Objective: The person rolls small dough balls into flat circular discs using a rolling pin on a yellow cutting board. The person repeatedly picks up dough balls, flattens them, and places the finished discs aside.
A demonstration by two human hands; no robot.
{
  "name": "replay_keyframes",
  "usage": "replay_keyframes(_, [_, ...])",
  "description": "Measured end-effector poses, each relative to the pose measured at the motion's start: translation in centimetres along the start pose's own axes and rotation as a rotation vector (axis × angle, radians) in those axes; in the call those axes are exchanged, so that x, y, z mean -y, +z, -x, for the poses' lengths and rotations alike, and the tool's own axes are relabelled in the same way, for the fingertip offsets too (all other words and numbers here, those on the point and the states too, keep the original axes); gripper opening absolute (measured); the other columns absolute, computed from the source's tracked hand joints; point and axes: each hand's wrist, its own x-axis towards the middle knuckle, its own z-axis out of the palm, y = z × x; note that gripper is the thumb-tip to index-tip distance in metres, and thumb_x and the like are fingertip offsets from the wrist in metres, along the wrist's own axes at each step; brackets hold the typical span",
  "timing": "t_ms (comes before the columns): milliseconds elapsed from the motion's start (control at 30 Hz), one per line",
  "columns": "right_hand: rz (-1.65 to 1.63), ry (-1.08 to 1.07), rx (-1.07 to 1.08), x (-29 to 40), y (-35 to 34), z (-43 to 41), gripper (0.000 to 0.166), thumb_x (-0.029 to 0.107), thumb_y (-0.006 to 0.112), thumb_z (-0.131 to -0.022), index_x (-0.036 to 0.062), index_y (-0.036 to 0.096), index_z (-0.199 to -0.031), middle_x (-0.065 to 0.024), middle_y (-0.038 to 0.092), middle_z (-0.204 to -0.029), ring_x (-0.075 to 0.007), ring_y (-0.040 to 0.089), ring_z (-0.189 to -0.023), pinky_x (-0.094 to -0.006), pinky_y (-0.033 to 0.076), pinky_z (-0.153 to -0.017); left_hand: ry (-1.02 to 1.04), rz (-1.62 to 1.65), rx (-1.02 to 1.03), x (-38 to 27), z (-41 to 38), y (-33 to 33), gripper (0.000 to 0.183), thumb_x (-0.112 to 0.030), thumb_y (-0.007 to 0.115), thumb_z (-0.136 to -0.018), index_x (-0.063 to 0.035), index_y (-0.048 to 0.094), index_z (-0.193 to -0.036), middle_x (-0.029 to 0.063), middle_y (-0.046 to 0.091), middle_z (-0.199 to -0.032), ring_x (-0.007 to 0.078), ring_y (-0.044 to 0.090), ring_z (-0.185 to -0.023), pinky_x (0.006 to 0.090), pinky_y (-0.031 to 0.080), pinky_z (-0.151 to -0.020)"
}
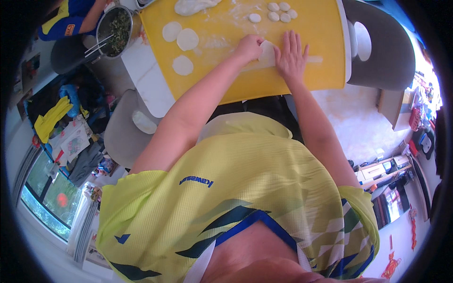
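Observation:
My left hand (250,48) pinches the left edge of a thin dough round (267,51) on a yellow mat (226,86). With fingers spread and palm down, my right hand (292,56) lies on a pale rolling pin (315,59), whose right end shows past it; the pin touches the dough round. Several small flattened dough pieces (273,16) sit beyond my hands, one (254,18) apart from the group. To the left lie three rolled dough rounds (187,39). A larger lump of dough (194,6) is at the mat's far side. White flour dusts the mat.
A metal bowl (133,30) of chopped green filling with chopsticks (95,48) stands at the table's left corner. Another person's arm (92,17) is beside it. Grey chairs stand at the right (384,46) and left (120,127) of the white table (148,81).

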Motion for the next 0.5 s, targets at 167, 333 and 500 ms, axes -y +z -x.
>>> replay_keyframes(167, [-0.162,0.019,-0.198,1.9,-0.4,-8.9,0.062,0.043,0.047,-0.096,0.0138,0.033,-0.148,-0.0072,0.035,-0.153,-0.0252,0.03,-0.142,-0.0592,0.023,-0.112,0.331,-0.418,-0.049,-1.7,-2.0,0.6,0.014,-0.014,0.062,-0.079,-0.0058,0.071,-0.086,0.0167,0.07,-0.087,0.0348,0.066,-0.083,0.0443,0.052,-0.075])
replay_keyframes(333, [-0.054,-0.009,0.025,-0.8,0.1,1.5,0.066,0.048,0.049,-0.093,0.0136,0.036,-0.148,-0.0082,0.034,-0.153,-0.0268,0.031,-0.142,-0.0579,0.022,-0.112,0.154,-0.276,-0.045,-1.4,-3.1,-1.0,0.018,-0.019,0.067,-0.08,-0.0072,0.072,-0.092,0.0147,0.071,-0.09,0.03,0.067,-0.081,0.0407,0.052,-0.073])
replay_keyframes(500, [-0.059,-0.023,0.025,-0.6,-0.7,2.3,0.068,0.05,0.051,-0.092,0.0124,0.037,-0.147,-0.0086,0.036,-0.152,-0.0273,0.032,-0.141,-0.0588,0.023,-0.111,0.024,0.009,-0.032,1.4,-0.9,-0.1,0.017,-0.018,0.066,-0.078,-0.0064,0.072,-0.088,0.0184,0.069,-0.088,0.0354,0.066,-0.085,0.0419,0.053,-0.076])
